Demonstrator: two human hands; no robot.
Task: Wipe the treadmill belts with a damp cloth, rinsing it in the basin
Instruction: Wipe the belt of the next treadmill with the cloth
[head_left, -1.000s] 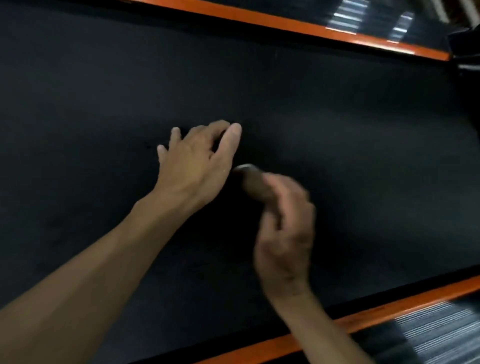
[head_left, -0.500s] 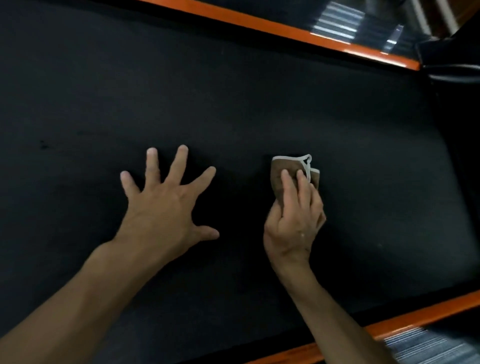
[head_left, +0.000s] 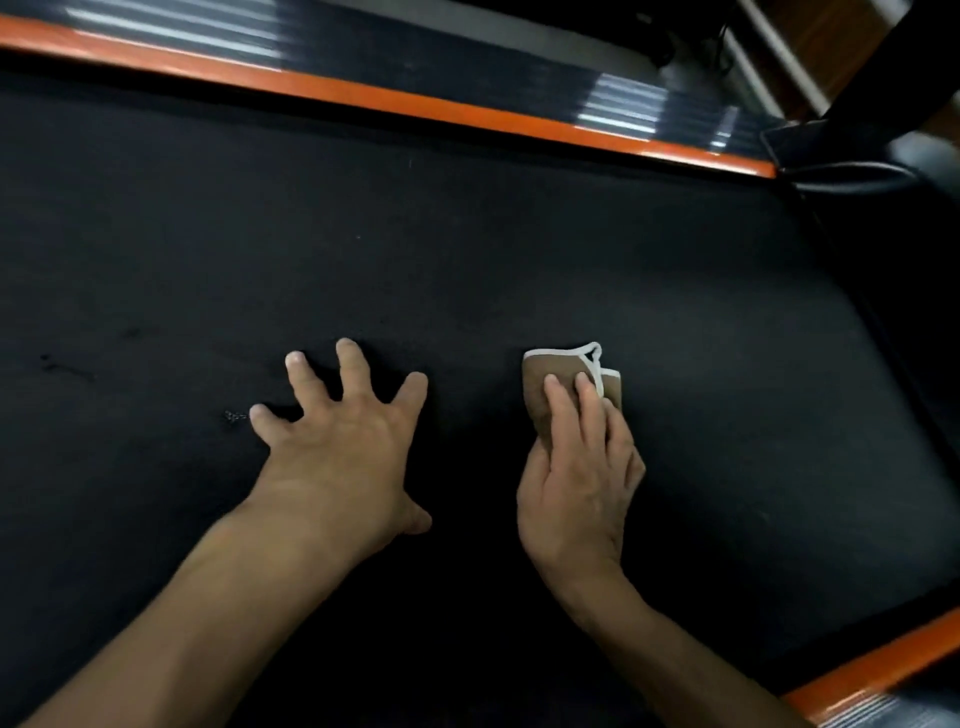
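Note:
The black treadmill belt fills most of the view. A small folded brown cloth with a white hem lies on it right of centre. My right hand lies on top of the cloth, with straight fingers pressing it flat against the belt. Its thumb is hidden. My left hand rests on the belt to the left of the cloth, fingers spread wide, holding nothing. No basin is in view.
An orange side rail runs along the far edge of the belt, with a ribbed foot strip behind it. A second orange rail shows at the bottom right. The black front housing stands at the upper right. Small dark marks dot the belt at left.
A second ago my hands were close together and the right one was blurred. They have since moved apart. The left now lies spread on the belt and the right presses the cloth further right.

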